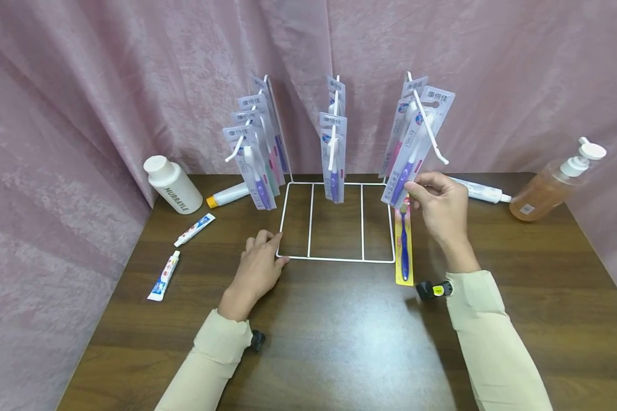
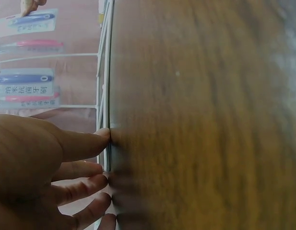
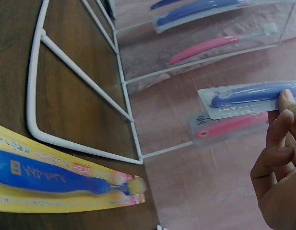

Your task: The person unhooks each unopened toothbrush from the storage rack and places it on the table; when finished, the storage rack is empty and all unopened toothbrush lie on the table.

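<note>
My right hand (image 1: 444, 208) pinches the lower edge of a packaged purple toothbrush (image 1: 415, 142), whose card hangs tilted on the right hook (image 1: 429, 125) of a white wire rack (image 1: 334, 260). In the right wrist view, thumb and fingertips meet at that clear pack (image 3: 243, 98), with a pink toothbrush (image 3: 229, 127) in its pack behind it. My left hand (image 1: 257, 265) rests at the rack's front left corner, fingers spread. In the left wrist view its thumb (image 2: 85, 143) touches the base wire and the other fingertips reach the tabletop.
More packaged toothbrushes hang on the left hook (image 1: 247, 154) and middle hook (image 1: 333, 148). A yellow-carded toothbrush (image 1: 404, 251) lies along the rack's right side. Toothpaste tubes (image 1: 163, 277) and a white bottle (image 1: 173, 185) stand or lie leftward; a tube (image 1: 480, 191) and pump bottle (image 1: 550, 185) are rightward.
</note>
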Available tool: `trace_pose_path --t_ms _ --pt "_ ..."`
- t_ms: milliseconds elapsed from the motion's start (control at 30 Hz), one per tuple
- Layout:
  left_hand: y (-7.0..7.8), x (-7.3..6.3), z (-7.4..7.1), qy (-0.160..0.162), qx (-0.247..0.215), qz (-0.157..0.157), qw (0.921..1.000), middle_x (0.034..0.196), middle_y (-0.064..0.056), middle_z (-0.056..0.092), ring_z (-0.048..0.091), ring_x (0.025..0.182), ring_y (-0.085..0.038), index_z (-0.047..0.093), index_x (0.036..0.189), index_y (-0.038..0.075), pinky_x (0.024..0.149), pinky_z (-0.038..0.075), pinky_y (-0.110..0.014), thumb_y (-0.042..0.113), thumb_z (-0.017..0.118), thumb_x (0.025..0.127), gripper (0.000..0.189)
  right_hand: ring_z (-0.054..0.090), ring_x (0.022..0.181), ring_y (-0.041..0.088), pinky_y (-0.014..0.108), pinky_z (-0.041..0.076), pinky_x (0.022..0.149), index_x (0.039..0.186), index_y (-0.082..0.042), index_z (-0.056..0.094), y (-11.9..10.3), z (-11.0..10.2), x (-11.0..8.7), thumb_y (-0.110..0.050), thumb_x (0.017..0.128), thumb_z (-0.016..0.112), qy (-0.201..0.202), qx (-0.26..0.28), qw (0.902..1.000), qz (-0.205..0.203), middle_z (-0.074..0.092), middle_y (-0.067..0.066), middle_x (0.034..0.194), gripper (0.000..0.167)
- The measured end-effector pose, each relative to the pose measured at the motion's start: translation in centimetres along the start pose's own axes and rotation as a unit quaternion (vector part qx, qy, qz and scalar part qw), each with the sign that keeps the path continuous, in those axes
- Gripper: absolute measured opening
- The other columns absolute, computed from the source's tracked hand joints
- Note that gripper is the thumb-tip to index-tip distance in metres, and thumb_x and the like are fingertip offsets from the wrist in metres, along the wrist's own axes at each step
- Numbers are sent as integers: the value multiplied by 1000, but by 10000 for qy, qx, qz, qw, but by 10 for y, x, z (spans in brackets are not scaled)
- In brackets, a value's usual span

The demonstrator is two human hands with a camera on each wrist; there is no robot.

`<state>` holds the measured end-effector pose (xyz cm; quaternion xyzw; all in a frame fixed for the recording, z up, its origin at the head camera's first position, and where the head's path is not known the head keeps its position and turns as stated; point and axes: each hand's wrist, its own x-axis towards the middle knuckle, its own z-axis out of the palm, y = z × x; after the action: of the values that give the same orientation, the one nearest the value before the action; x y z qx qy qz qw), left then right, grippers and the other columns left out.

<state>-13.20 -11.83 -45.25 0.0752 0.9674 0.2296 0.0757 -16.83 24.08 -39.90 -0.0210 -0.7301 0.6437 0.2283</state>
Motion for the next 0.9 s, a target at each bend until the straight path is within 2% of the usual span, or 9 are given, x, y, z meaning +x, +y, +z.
trace_pose_path --t_ms 167,333,500,700,767,900 --pt "0 0 1 -74 8 -37 10000 159 -23 57 53 137 -46 54 167 -2 110 51 -62 20 77 110 65 54 54 1 19 38 52 92 -1 77 -5 -13 -4 1 101 83 -61 -286 9994 158 65 -19 66 10" --pt "-1 0 0 -153 22 -82 9998 163 -24 54 52 140 -47 52 168 -2 113 51 -64 22 76 111 66 53 56 2 20 40 54 101 3 76 -2 -32 -14 -6 105 80 -302 -905 9931 684 59 -19 62 11" --pt "-2 1 -2 -114 3 -53 9999 162 -25 55 52 140 -48 52 168 -4 114 50 -65 21 77 111 67 53 59 2 20 46 58 109 5 75 4 -50 -25 -11 109 77 -632 -1276 9805 1352 60 -19 63 16" --pt "-2 3 2 23 -8 25 10000 157 -23 58 53 134 -46 54 166 -5 108 51 -66 19 78 110 65 54 64 3 23 45 58 118 8 76 13 -66 -39 -16 110 77 -876 -1607 9600 2120 61 -17 65 25" --pt "-1 3 1 -47 -19 5 10000 158 -23 58 53 134 -46 53 167 -5 110 51 -64 19 77 110 65 53 65 3 25 44 58 122 10 76 18 -71 -44 -17 110 76 -946 -1723 9525 2325 60 -16 66 29" --pt "-9 7 8 41 -120 65 9999 154 -23 60 54 130 -47 56 164 -4 108 52 -65 18 80 108 65 54 69 4 26 44 59 127 11 76 28 -79 -54 -19 110 75 -1115 -1900 9389 2645 61 -15 73 34"
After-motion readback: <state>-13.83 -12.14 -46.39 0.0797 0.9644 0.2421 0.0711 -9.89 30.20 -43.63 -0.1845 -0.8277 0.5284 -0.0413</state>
